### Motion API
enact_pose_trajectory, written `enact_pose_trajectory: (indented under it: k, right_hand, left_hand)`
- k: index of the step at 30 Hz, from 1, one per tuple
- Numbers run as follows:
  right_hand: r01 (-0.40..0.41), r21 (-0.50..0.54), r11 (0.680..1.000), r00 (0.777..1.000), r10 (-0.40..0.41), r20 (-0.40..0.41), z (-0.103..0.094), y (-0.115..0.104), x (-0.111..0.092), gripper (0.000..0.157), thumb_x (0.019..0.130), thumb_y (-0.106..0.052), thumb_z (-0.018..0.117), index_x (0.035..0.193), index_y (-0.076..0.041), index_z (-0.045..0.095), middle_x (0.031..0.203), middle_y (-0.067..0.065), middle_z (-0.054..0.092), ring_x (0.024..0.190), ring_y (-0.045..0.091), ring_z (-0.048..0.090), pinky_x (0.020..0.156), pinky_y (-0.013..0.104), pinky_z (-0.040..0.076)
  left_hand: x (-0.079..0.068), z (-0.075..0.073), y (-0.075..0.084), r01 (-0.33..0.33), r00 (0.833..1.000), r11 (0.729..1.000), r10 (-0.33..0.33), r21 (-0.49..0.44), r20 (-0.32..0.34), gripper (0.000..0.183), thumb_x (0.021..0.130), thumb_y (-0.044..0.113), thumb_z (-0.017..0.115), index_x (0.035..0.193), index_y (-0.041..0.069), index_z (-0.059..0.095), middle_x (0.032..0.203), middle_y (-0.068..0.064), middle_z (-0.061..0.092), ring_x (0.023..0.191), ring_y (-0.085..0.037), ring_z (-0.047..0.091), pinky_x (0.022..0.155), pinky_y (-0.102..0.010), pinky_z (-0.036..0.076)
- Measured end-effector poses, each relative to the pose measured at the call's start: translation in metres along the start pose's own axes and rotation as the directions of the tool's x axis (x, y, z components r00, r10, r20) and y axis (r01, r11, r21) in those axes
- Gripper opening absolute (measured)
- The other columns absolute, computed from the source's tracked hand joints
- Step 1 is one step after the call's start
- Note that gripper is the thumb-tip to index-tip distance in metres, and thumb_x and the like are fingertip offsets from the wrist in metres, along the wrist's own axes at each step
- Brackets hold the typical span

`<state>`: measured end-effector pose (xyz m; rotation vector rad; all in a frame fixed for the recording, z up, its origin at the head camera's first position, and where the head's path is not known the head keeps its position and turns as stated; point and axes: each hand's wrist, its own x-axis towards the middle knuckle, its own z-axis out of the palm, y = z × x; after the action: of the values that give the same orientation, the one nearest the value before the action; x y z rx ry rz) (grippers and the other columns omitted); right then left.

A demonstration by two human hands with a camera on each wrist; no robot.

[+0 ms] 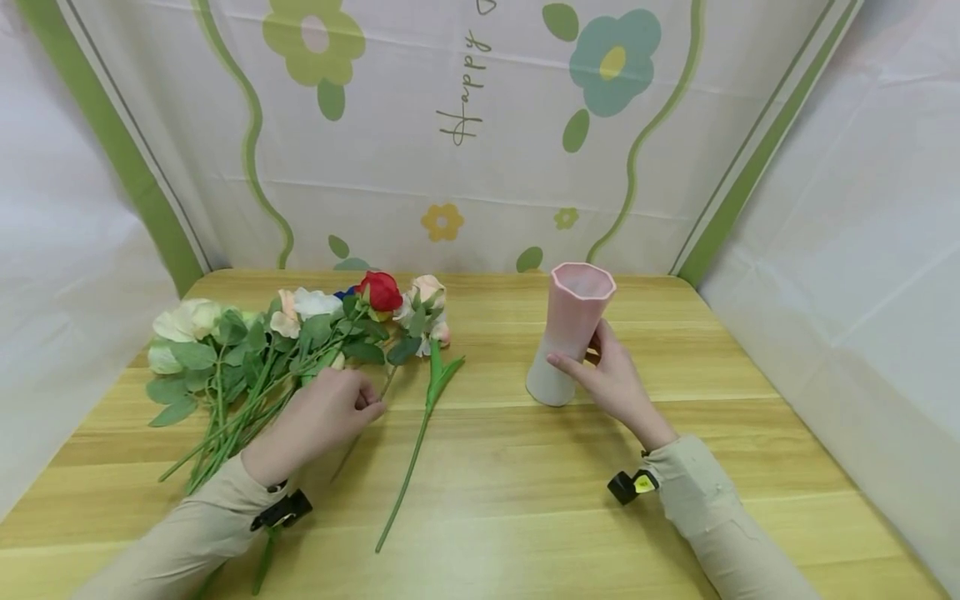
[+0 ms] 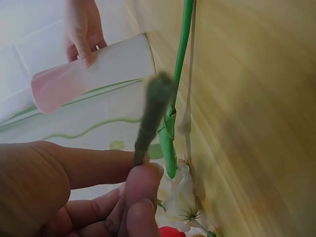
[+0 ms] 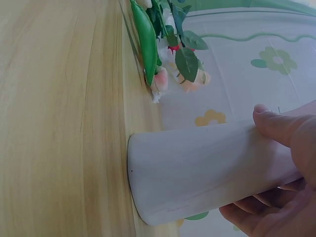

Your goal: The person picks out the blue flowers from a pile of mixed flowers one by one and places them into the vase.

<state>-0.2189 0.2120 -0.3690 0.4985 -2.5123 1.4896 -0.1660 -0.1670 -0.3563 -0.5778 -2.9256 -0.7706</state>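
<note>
With thumb and fingers my left hand point(image 1: 322, 421) pinches a thin green flower stem point(image 2: 154, 116) near its cut end. In the head view that stem runs up toward the leaves by the red rose point(image 1: 381, 292) and the pale peach rose point(image 1: 427, 289). My right hand point(image 1: 611, 375) grips a pink-and-white vase point(image 1: 564, 337) around its middle, thumb on the near side. The vase stands upright on the table, its faceted pink mouth facing up. Between the hands lies a single flower with a smooth green stem point(image 1: 411, 467) and long leaves.
A pile of artificial flowers with white blooms point(image 1: 187, 321) and many leaves point(image 1: 193, 356) covers the table's left side, stems pointing toward me. Behind the wooden table point(image 1: 517, 500) hangs a white cloth point(image 1: 487, 192) printed with flowers; white cloths also flank both sides.
</note>
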Motion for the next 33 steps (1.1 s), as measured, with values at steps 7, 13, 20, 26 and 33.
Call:
enact_pose_trajectory:
  k: [7,13,20,26,33]
  right_hand:
    - [-0.013,-0.015,1.000,1.000,0.013,-0.004,0.000,0.000,0.001,0.071,0.088,-0.031,0.077,0.142,-0.006,0.038,0.131,0.013,0.053,0.118,0.029,0.054,0.096,0.048,0.045]
    - [-0.013,-0.012,1.000,1.000,0.013,0.000,0.000,0.001,0.000,0.072,0.088,-0.032,0.077,0.143,-0.006,0.038,0.132,0.013,0.053,0.118,0.028,0.054,0.096,0.047,0.046]
    - [-0.002,0.003,1.000,1.000,0.002,-0.001,0.000,0.001,0.000,0.071,0.088,-0.029,0.077,0.142,-0.005,0.037,0.131,0.013,0.053,0.118,0.028,0.054,0.096,0.047,0.045]
    - [0.004,0.002,1.000,1.000,-0.004,-0.001,-0.001,0.000,0.000,0.071,0.088,-0.029,0.077,0.143,-0.005,0.037,0.131,0.013,0.053,0.117,0.028,0.054,0.096,0.047,0.045]
    - [0.010,-0.008,1.000,1.000,-0.010,0.001,-0.001,-0.001,0.000,0.071,0.088,-0.029,0.076,0.143,-0.006,0.037,0.130,0.012,0.054,0.117,0.026,0.054,0.096,0.046,0.046]
  left_hand:
    - [-0.003,0.004,0.004,0.030,0.994,0.999,-0.028,-0.019,0.105,0.030,0.086,0.013,0.074,0.062,0.017,0.057,0.055,0.007,0.049,0.048,-0.009,0.045,0.047,-0.029,0.039]
    - [-0.005,0.007,0.003,0.001,0.982,0.999,0.008,-0.049,0.188,0.022,0.087,0.015,0.075,0.067,0.017,0.067,0.059,0.009,0.054,0.050,-0.007,0.047,0.047,-0.028,0.040]
    - [-0.002,-0.015,-0.004,0.033,0.985,0.999,-0.028,-0.028,0.170,0.013,0.091,0.018,0.071,0.079,0.014,0.073,0.068,0.005,0.063,0.055,-0.009,0.053,0.052,-0.030,0.045]
    - [-0.002,-0.061,-0.029,0.102,0.995,0.992,-0.102,0.076,0.009,0.015,0.095,0.020,0.065,0.093,0.008,0.074,0.075,0.001,0.065,0.057,-0.013,0.053,0.052,-0.033,0.044]
    - [-0.008,-0.089,-0.062,0.158,0.987,0.976,-0.158,0.153,-0.012,0.021,0.098,0.017,0.058,0.081,0.008,0.068,0.057,0.002,0.042,0.050,-0.016,0.039,0.051,-0.034,0.034]
